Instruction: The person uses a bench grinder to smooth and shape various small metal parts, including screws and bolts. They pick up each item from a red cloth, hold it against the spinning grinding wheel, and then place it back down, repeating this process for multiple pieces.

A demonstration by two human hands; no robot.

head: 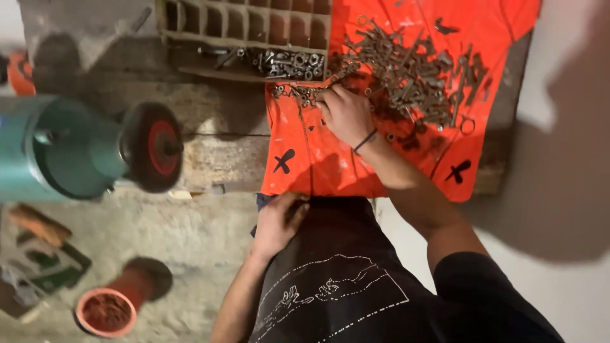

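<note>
Orange cloth (330, 165) covers the worktop's (216, 159) right part, its far edge cut off by the frame. Rusty hardware (413, 76) lies heaped on it, single pieces too small to tell apart. The right hand (346, 114) reaches forward, palm down, its fingers curled onto small bolts (298, 93) at the cloth's left edge; the fingertips are hidden. The left hand (279, 222) rests bent at the near edge, fingers together against the dark shirt (343, 279).

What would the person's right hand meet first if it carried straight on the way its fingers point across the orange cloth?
The right hand points up-left, so it would probably first meet the small cluster of nuts and bolts at its fingertips, then the wooden compartment tray. Depth is unclear.
</note>
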